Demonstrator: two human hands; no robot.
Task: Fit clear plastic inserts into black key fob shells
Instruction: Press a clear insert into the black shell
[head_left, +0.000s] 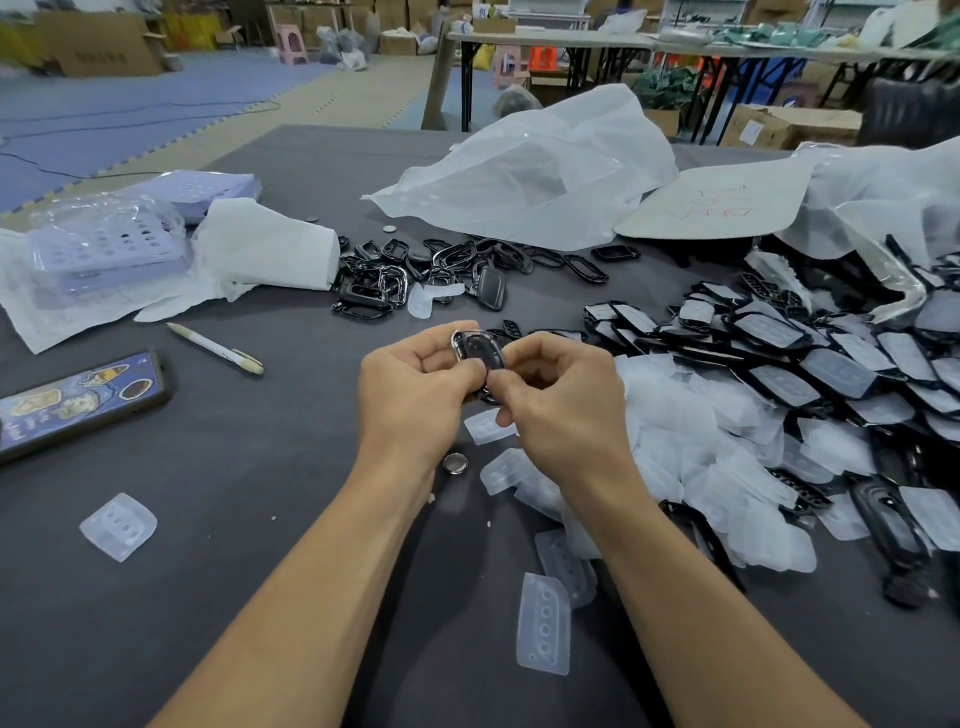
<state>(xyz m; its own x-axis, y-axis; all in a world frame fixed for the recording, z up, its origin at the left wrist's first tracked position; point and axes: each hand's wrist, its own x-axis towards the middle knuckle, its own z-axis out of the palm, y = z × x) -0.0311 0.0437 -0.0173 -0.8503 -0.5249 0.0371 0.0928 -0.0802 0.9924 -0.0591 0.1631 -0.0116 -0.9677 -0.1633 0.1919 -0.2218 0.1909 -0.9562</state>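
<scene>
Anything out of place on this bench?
A loose coin cell lies on the table by the left hand; stray for this job. One clear insert sits alone far left, away from the insert pile. No damage visible.

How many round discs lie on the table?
3: a near disc beside the left wrist, a silver disc before the white bag, a dark disc beside the folded white paper. Piles may hide others.
</scene>
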